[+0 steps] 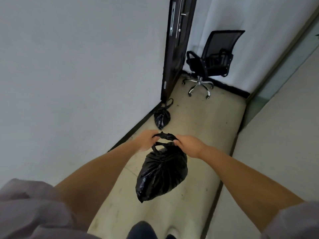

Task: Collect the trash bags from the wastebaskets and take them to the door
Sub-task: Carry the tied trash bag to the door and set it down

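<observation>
A full black trash bag [161, 171] hangs in the air in front of me above the floor. My left hand [146, 140] and my right hand [188, 145] each grip one end of its twisted top handles. A second tied black trash bag [162, 117] sits on the floor against the left wall, just before the dark door [176, 49], which stands open edge-on ahead.
A black mesh office chair [212, 61] on a chrome wheeled base stands past the door near the far wall. White walls close in the narrow beige floor [207, 121] on both sides. A glass partition [283, 69] runs along the right.
</observation>
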Demonstrator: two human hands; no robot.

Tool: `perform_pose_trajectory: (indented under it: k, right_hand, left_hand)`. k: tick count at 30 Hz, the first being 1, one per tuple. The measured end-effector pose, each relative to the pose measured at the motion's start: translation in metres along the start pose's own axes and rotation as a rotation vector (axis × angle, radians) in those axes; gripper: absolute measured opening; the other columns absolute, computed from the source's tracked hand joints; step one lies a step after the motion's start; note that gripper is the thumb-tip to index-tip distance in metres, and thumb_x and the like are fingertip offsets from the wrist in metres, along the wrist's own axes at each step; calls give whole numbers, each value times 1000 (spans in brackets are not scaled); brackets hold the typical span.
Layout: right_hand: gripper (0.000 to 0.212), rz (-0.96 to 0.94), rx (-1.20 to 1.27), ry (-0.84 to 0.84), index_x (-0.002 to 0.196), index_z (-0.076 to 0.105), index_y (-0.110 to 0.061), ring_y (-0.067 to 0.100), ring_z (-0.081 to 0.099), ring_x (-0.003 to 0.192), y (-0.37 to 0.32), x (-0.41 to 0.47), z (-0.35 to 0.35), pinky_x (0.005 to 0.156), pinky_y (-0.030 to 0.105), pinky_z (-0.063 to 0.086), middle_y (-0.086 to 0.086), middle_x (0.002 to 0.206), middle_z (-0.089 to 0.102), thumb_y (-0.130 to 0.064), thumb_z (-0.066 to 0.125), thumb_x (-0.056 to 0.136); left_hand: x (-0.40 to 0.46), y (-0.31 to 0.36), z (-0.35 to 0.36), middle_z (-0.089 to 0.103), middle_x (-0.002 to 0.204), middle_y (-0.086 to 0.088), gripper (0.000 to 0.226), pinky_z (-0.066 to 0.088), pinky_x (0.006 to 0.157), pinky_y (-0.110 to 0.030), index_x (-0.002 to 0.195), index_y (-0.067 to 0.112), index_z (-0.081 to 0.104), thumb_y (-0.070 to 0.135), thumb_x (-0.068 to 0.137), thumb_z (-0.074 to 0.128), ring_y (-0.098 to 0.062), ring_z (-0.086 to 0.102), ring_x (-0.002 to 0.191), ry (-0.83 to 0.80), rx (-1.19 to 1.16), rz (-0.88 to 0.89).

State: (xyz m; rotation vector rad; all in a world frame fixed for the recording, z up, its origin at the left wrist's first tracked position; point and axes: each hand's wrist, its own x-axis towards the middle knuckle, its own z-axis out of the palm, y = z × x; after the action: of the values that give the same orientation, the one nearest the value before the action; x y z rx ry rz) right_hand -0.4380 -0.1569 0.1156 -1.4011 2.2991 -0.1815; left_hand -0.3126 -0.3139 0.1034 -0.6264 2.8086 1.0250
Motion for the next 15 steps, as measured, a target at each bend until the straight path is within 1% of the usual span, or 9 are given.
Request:
perform_pose_trajectory:
  k: [2,5,7,10,12,13,14,15]
  right_hand:
    - [25,-30,-3,-30,94,49,-14,30,56,83,20,30,-18,73,40,43,15,94,61,-29,31,101]
    - [21,-67,-15,-74,88,41,-17,25,49,76,41,82,-40,67,34,37,8,84,53,-29,31,102]
    - [25,-74,-12,-90,86,42,-15,26,49,74,54,120,-52,65,35,35,8,82,52,-29,30,102]
    - [26,-96,28,-104,86,43,-14,29,52,76,74,183,-65,67,38,38,12,84,55,-29,30,102]
    - [29,-108,40,-113,76,39,-20,25,49,70,83,223,-72,66,37,36,5,75,51,-29,30,102]
    - [31,-113,40,-120,72,37,-25,22,47,66,85,242,-76,65,36,36,1,70,47,-28,30,102]
    - [31,-117,54,-132,73,39,-27,19,47,65,85,260,-81,66,36,37,-1,70,48,-28,30,102]
    - [29,-119,74,-143,80,48,-25,20,51,68,87,278,-84,69,37,41,2,75,53,-28,30,102]
  left_hand:
    - [30,1,-5,49,73,2,19,35,69,-28,90,11,53,20,100,40,-19,48,76,12,-11,-46]
    - [76,-9,-13,54,83,-3,24,36,71,-29,101,7,58,23,100,39,-20,50,79,19,-3,-108]
    - [112,-20,-21,55,85,-5,26,37,71,-30,101,7,58,24,100,40,-20,51,79,27,-9,-148]
    - [168,-39,-36,60,92,-7,27,40,75,-33,105,6,59,25,99,41,-24,55,86,16,19,-177]
    - [202,-53,-47,64,100,-11,27,43,79,-34,106,6,60,24,99,41,-26,58,90,13,12,-210]
    - [219,-60,-53,65,101,-13,26,43,79,-35,105,6,60,23,99,41,-26,58,90,19,14,-218]
    - [235,-67,-60,65,102,-14,26,44,79,-35,105,6,60,23,99,41,-26,57,88,18,18,-225]
    - [250,-74,-66,65,103,-14,25,44,80,-35,105,6,60,22,98,42,-26,57,89,16,13,-241]
